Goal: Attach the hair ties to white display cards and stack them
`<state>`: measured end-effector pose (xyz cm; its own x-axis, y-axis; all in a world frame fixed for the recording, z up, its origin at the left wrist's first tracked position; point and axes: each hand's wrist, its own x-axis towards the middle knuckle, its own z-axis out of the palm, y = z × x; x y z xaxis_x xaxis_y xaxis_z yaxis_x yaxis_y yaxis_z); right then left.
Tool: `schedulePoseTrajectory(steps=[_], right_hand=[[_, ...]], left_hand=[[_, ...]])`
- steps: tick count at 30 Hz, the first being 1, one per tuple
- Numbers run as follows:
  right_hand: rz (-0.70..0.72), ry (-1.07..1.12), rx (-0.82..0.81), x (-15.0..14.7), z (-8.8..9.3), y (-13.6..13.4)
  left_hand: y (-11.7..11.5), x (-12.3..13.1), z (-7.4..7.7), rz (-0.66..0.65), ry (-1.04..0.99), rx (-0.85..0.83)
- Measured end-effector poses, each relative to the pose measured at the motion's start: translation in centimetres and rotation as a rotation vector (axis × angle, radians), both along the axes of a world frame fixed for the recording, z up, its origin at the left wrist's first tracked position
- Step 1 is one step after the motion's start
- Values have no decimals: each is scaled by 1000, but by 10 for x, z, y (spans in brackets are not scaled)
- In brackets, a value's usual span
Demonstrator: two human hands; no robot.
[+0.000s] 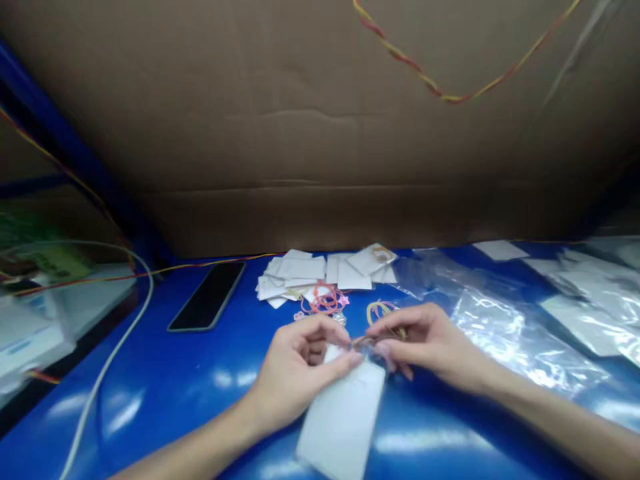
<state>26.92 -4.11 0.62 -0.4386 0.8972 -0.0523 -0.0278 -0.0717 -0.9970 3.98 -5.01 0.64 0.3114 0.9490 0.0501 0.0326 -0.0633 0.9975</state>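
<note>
Near the front of the blue table, my left hand [300,367] pinches the top edge of a white card [343,420], which hangs tilted toward me and may be inside a clear bag. My right hand [433,340] is closed on thin brownish cords [367,343] at the card's top edge, and the fingertips of both hands almost meet there. Blur hides how cords and card join. Just beyond the hands lie red and pink cord loops [325,301] with a small pink star, and a yellow and purple loop [379,310].
White cards [300,268] lie in a loose pile at the back, by a cardboard wall [320,133]. A dark phone [207,298] rests left of them. Clear plastic bags [500,327] spread over the right side. A white cable [115,353] crosses the left; a twisted red-yellow wire [445,99] hangs above.
</note>
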Motion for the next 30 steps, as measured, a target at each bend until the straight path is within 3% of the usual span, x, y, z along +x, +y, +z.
schedulePoseTrajectory(steps=[9, 16, 21, 26, 30], right_hand=[[130, -61, 87, 4, 9, -3], [192, -115, 92, 8, 12, -1], [239, -114, 44, 5, 12, -2], [138, -10, -53, 0, 3, -3], [38, 16, -19, 1, 1, 0]], left_hand=[[0, 1, -2, -32, -49, -61], [1, 2, 4, -14, -55, -66], [-1, 3, 2, -107, -57, -158], [-2, 3, 1, -107, -80, -204], [2, 2, 5, -42, -97, -176]])
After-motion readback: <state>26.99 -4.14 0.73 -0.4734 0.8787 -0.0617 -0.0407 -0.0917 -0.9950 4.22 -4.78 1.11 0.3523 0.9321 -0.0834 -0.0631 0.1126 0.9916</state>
